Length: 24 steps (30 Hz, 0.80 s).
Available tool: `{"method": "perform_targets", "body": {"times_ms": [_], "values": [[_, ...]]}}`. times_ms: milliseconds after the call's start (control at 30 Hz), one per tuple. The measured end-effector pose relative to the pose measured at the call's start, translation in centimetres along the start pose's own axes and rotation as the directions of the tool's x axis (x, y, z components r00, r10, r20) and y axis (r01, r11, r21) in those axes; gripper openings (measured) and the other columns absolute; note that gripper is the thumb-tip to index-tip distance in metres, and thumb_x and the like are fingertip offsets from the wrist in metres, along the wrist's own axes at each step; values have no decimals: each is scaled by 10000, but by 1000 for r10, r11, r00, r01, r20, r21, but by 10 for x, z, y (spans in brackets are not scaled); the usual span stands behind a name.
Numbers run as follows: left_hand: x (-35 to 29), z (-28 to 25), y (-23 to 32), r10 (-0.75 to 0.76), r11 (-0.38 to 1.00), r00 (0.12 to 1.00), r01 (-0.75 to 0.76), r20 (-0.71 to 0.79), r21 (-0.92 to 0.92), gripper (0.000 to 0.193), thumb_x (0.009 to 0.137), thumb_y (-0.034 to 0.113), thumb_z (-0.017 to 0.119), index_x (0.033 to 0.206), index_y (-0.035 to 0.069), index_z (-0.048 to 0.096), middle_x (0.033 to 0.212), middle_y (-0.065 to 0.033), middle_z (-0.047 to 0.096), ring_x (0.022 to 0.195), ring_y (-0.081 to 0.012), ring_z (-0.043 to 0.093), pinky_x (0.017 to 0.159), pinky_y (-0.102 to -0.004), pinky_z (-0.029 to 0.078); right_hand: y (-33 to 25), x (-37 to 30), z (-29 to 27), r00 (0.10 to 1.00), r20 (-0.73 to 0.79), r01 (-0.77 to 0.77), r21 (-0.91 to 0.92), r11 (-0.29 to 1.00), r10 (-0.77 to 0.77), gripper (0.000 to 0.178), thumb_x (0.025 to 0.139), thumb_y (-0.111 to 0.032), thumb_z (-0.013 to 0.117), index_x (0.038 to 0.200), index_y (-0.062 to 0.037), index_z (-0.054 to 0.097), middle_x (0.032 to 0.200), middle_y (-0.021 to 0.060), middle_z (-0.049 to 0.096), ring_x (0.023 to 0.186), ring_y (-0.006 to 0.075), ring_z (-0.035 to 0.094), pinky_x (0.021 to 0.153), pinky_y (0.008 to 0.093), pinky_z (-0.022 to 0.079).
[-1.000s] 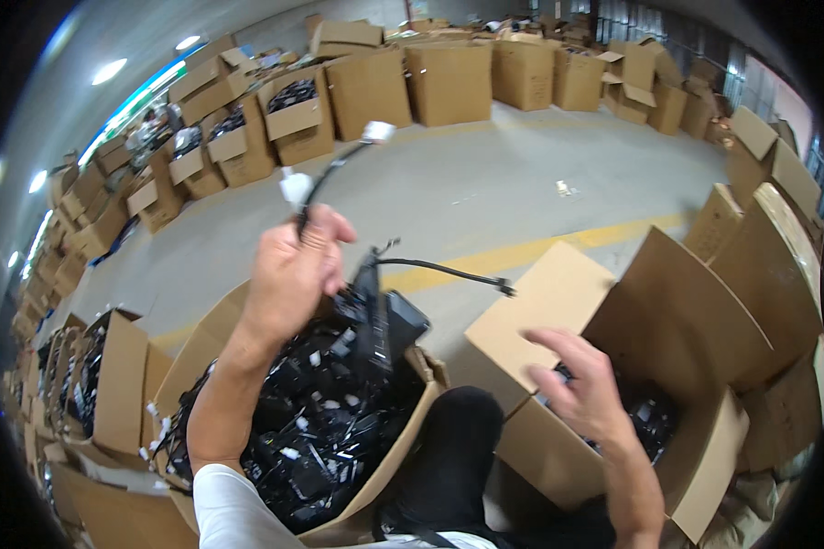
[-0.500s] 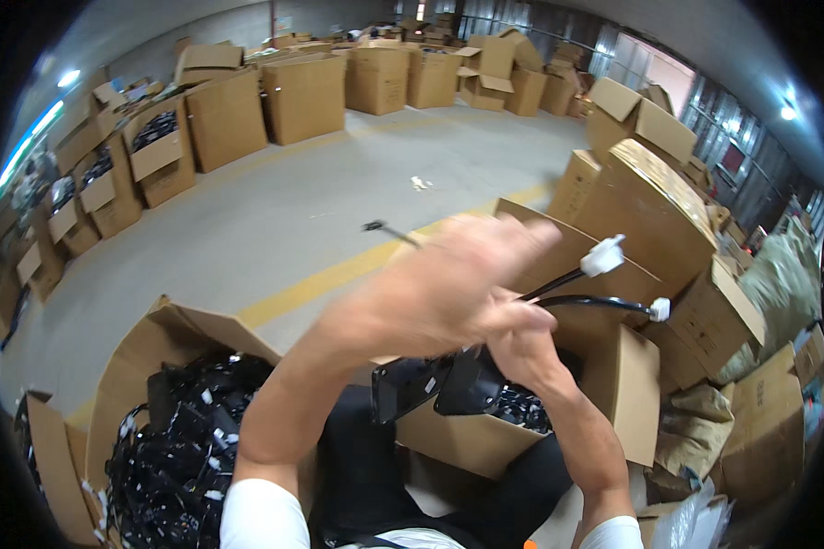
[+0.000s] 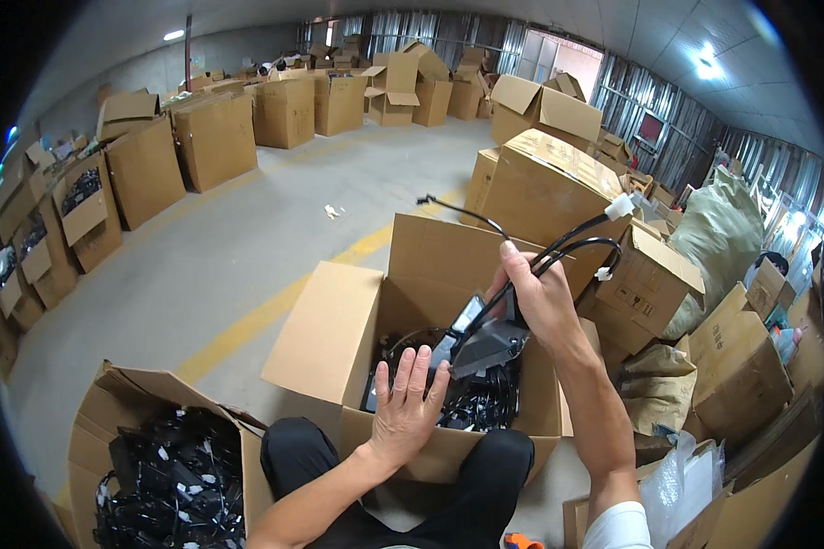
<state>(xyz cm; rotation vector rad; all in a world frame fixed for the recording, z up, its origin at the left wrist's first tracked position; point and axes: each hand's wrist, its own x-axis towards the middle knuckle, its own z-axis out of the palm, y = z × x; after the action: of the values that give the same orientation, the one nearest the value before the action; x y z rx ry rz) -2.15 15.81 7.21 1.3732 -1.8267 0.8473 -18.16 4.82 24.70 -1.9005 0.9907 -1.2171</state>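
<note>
My right hand [image 3: 542, 306] is closed round a bundle of black cables [image 3: 572, 245], holding it up over the open cardboard box [image 3: 322, 331] between my knees. White connector plugs [image 3: 620, 207] tip two of the cable ends, and a thinner cable [image 3: 467, 212] with a small black plug sticks out to the left. Below that hand hangs a black plastic module [image 3: 493, 348], tilted, its cables running up into my grip. Flat and fingers extended, my left hand [image 3: 405, 414] lies at the module's lower end; whether it touches cannot be told. Similar black cabled parts [image 3: 471, 407] fill the box's bottom.
At the lower left, another open box [image 3: 101, 421] is heaped with black cabled parts. Tall cartons [image 3: 215, 142] line the far side. On the right crowd stacked cartons [image 3: 545, 188], a pale green sack [image 3: 719, 229] and clear plastic wrap [image 3: 677, 480]. An orange item [image 3: 522, 541] sits near my right leg.
My hands have come apart: the left dropped from above the right to the module's lower end. The right keeps the cables. My view has swung right, showing more of the box ahead.
</note>
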Motion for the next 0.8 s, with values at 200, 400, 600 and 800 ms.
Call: {"method": "perform_targets", "body": {"times_ms": [200,400,600,800], "values": [[22,-7,-7,223,904,970,-244,-99,-352,205,835,102,711,1036,61,705,1227,-157,653,1201,-311,613,1065,-488,422,2,-17,-5,977,126,-169,-32,985,171,601,1047,-451,480,701,5,661,601,86,632,473,167,609,473,294,496],[-20,-4,-11,-305,527,936,318,174,-788,283,776,48,799,1035,12,690,1174,-133,667,1063,-241,650,939,-380,505,59,-19,-18,965,-39,-260,-106,960,258,633,971,-621,543,898,-8,681,639,12,587,565,86,512,526,258,420],[-37,7,1,-620,-497,359,509,698,-703,291,1003,178,630,1208,-25,591,1072,-66,672,910,-169,667,794,-390,641,48,-34,-4,870,-445,-66,323,944,213,478,1045,-449,527,961,10,633,578,-33,434,487,69,394,472,251,352],[-4,-21,24,-419,-812,426,220,802,-541,453,1061,368,488,1367,37,447,1258,-111,600,1103,-247,648,828,-414,643,77,-76,78,722,-601,390,-54,919,-342,350,1102,-205,402,1023,67,606,642,10,491,545,78,450,551,239,402]]}}
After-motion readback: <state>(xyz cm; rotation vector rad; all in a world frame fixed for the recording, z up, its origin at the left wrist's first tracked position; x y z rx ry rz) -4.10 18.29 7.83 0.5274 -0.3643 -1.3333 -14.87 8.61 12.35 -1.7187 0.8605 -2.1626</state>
